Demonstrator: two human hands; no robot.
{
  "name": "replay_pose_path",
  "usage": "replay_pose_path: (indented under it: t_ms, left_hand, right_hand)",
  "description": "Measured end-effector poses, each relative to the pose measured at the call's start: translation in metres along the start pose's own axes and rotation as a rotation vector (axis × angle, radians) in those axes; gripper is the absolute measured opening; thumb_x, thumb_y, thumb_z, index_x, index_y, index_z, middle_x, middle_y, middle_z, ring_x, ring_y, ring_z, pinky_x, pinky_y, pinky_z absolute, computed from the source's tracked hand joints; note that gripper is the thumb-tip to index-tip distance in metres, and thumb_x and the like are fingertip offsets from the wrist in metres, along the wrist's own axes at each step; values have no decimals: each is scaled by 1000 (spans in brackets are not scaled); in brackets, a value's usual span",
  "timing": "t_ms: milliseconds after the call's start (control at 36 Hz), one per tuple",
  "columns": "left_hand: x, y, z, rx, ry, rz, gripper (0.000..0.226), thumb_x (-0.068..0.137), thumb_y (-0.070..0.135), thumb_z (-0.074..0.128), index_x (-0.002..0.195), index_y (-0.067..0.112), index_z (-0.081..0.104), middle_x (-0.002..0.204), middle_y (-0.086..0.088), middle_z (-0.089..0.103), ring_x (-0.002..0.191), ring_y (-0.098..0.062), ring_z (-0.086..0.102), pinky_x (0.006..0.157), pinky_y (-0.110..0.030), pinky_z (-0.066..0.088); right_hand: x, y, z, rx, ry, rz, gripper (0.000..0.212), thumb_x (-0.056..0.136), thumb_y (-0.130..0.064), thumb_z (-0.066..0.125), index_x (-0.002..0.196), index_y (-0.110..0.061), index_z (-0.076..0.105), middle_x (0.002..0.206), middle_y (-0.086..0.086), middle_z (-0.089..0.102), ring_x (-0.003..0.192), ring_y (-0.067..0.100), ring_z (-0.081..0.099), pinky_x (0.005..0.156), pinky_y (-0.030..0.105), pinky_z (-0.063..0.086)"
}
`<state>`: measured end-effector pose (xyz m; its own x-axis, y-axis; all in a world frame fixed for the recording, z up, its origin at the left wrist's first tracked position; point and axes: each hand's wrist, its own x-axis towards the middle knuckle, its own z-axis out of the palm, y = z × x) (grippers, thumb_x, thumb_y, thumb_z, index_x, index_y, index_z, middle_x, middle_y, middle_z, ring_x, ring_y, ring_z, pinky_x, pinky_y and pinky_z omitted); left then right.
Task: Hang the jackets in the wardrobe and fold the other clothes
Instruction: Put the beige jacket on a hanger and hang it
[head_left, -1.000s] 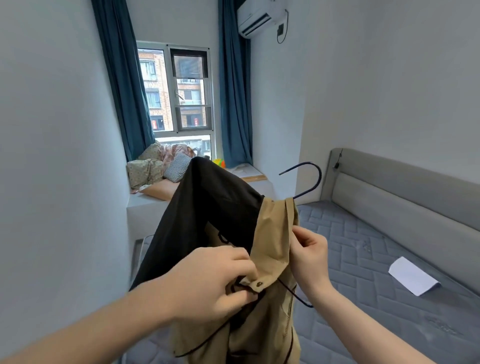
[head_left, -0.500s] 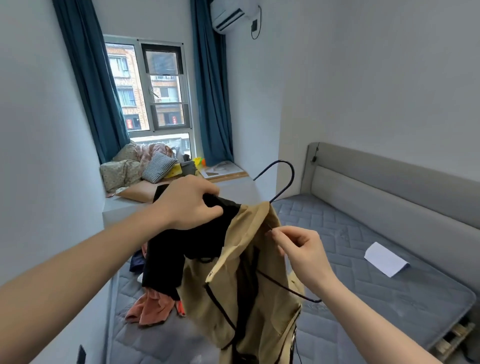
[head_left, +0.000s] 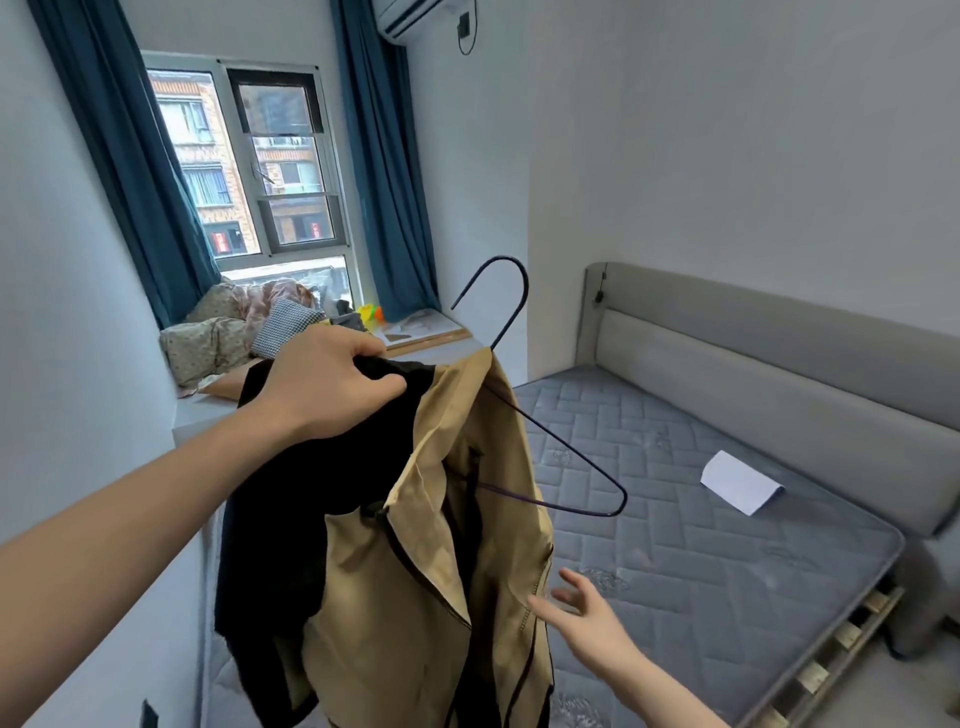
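Note:
A tan jacket (head_left: 457, 545) with a black lining hangs in front of me on a dark wire hanger (head_left: 550, 452). The hanger's hook sticks up above the collar, and its right shoulder pokes out bare from the jacket. My left hand (head_left: 327, 379) grips the black fabric at the jacket's top left and holds the whole thing up. Lower down, my right hand (head_left: 582, 608) is spread open beside the jacket's front edge, holding nothing. No wardrobe is in view.
A grey bare mattress (head_left: 701, 519) with a padded headboard (head_left: 779, 374) fills the right side; a white folded paper (head_left: 740, 480) lies on it. Cushions and clothes (head_left: 234, 332) are piled on the window ledge ahead. A white wall runs close on my left.
My right hand let go of the collar and dropped down, opening beside the jacket's front. My left hand kept its grip on the black fabric. The hanger's right shoulder now sticks out.

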<state>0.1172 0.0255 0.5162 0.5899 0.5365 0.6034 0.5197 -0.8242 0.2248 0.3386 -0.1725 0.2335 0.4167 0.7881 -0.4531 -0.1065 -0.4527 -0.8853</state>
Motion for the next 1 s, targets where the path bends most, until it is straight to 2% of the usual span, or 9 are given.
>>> replay_pose_path:
  t_ms: [83, 167, 278, 444, 556, 694, 806, 889, 1000]
  left_hand:
    - [-2, 2, -6, -14, -1, -3, 37, 67, 44, 57, 58, 9, 50, 53, -5, 47, 58, -24, 50, 56, -42, 46]
    - [-6, 0, -12, -47, -1, -19, 33, 66, 44, 57, 56, 13, 50, 52, -2, 47, 56, -20, 47, 55, -38, 44]
    - [-13, -7, -21, -61, -23, -49, 31, 67, 41, 59, 57, 13, 50, 54, -4, 48, 56, -19, 46, 54, -34, 37]
    - [-23, -18, -40, -83, -21, -97, 30, 69, 37, 62, 55, 13, 52, 54, -4, 50, 53, -15, 44, 55, -32, 38]
    - [-25, -30, -57, -74, -50, -143, 23, 70, 38, 63, 59, 18, 62, 55, 1, 55, 57, -14, 51, 59, -32, 44]
    - [-32, -57, -65, -13, -172, -226, 26, 80, 28, 74, 56, 26, 63, 54, 4, 58, 53, -9, 51, 60, -32, 42]
    - [-35, -72, -60, 6, -174, -275, 18, 80, 39, 74, 67, 28, 70, 63, 8, 67, 64, -6, 60, 62, -35, 48]
    - [-32, -78, -63, 67, -192, -301, 20, 83, 57, 72, 73, 39, 71, 67, 17, 68, 66, -2, 61, 63, -32, 52]
    - [-20, -82, -70, 88, -213, -392, 36, 89, 63, 64, 84, 30, 76, 77, 9, 72, 76, -11, 65, 75, -40, 57]
  right_hand:
    - [3, -8, 14, 42, -36, -16, 113, 66, -62, 86, 157, -25, 29, 140, -2, 55, 119, 11, 59, 85, 21, 48]
    - [11, -17, 22, 12, -24, -24, 110, 73, -52, 87, 158, -16, 28, 118, 1, 67, 82, 7, 61, 74, 23, 48]
    - [17, -30, 20, -80, -119, -64, 86, 58, -58, 93, 125, -12, 65, 68, -8, 51, 57, 7, 45, 54, 22, 37]
    - [34, -50, 16, -95, -132, -146, 36, 85, -28, 82, 106, -1, 71, 71, -4, 55, 62, 7, 49, 58, 19, 42]
    - [42, -77, -8, -44, 12, -215, 7, 95, -19, 70, 91, -15, 67, 80, 4, 62, 67, 12, 56, 58, 23, 48]
    - [48, -138, -62, 171, 288, -366, 12, 101, -8, 58, 93, -14, 65, 91, 9, 64, 68, 17, 57, 48, 28, 55]
    - [31, -226, -84, 229, 394, -570, 11, 100, -8, 59, 92, -15, 63, 99, 10, 63, 81, 20, 62, 48, 26, 57]
    - [-2, -300, -90, 227, 443, -784, 10, 100, -10, 60, 91, -14, 60, 93, 10, 61, 75, 20, 60, 45, 22, 54]
    - [-80, -371, -74, 216, 400, -1118, 14, 95, -17, 66, 83, -20, 59, 69, -10, 59, 56, 10, 55, 40, 21, 44]
